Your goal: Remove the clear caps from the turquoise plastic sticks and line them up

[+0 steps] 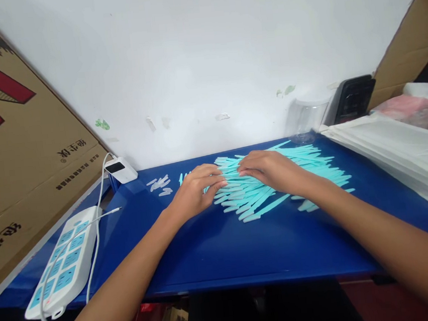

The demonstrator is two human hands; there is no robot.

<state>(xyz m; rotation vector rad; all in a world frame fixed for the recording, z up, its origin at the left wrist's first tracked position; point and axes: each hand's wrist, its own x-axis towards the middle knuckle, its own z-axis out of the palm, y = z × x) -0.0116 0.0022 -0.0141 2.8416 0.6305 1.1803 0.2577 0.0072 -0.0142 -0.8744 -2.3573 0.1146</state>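
A heap of slim turquoise eyebrow razors (255,197) with pale ends lies spread on the blue table (223,260). Over the heap's left part, my left hand (197,190) is closed in a pinch, fingertips at one end of a razor. From the other side, my right hand (271,172) pinches the same razor, thumb and fingers together. The fingers partly cover it, and it blends with the razors beneath. Just beyond my left hand, a few turquoise tips (181,178) show. Several small translucent caps (159,183) lie farther left.
A white power strip (63,263) with a cable lies at the left, near a small white device (121,169). A clear plastic container (308,118) and a black object (354,97) stand at the back right. White sheets (391,153) are stacked at the right; a cardboard box (27,148) rises at left.
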